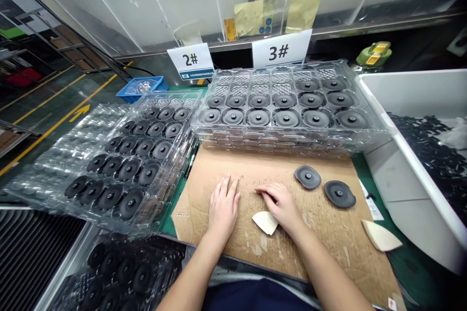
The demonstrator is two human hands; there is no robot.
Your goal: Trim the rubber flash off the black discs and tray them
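Observation:
My left hand (224,208) rests on the cardboard sheet (204,170) with its fingers stretched out, holding nothing I can see. A short way to its right, my right hand (279,202) is closed, fingers together and thumb tucked under them. Whatever it pinches, if anything, is hidden or too small to make out. A cream wedge-shaped pad (265,222) lies just below the right hand, partly covered by it. To the right of that hand, two dark grey round discs with a raised centre, one disc (307,178) and another disc (340,195), lie on the cardboard.
Stacked clear trays (255,138) holding dark discs stand behind the cardboard. More disc-filled trays (146,194) stand at left. A white bin (401,165) of small black parts is at right, near a second cream pad (381,236). A blue basket (126,95) sits at back left.

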